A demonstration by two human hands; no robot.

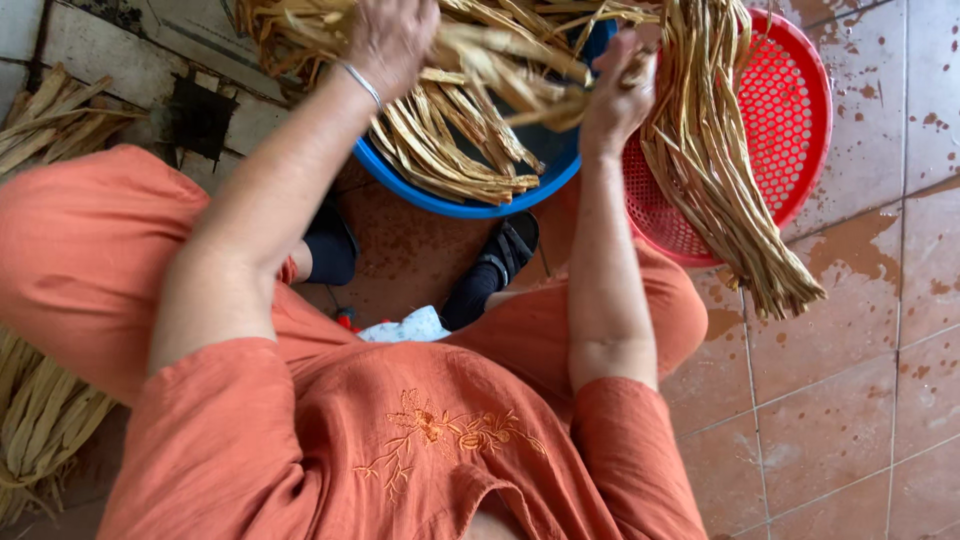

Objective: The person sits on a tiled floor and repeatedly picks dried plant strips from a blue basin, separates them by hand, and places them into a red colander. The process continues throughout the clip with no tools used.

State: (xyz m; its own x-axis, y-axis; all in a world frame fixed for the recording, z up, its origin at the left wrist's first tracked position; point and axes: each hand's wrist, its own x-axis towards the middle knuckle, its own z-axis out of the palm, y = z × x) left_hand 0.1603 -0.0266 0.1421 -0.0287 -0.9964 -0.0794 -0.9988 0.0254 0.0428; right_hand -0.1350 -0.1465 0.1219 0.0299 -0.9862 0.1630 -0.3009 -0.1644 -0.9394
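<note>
Straw-yellow dried strips, long, flat, bundled.

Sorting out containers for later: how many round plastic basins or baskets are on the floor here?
2. A blue round plastic basin sits ahead of the feet under the left hand; a red perforated plastic basket touches its right side. Strips may hide others.

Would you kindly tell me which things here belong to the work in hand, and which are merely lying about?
In hand:
left hand
right hand
dried strips
blue basin
red basket

Lying about:
strip pile on the left
black sandals
tiled floor
</note>
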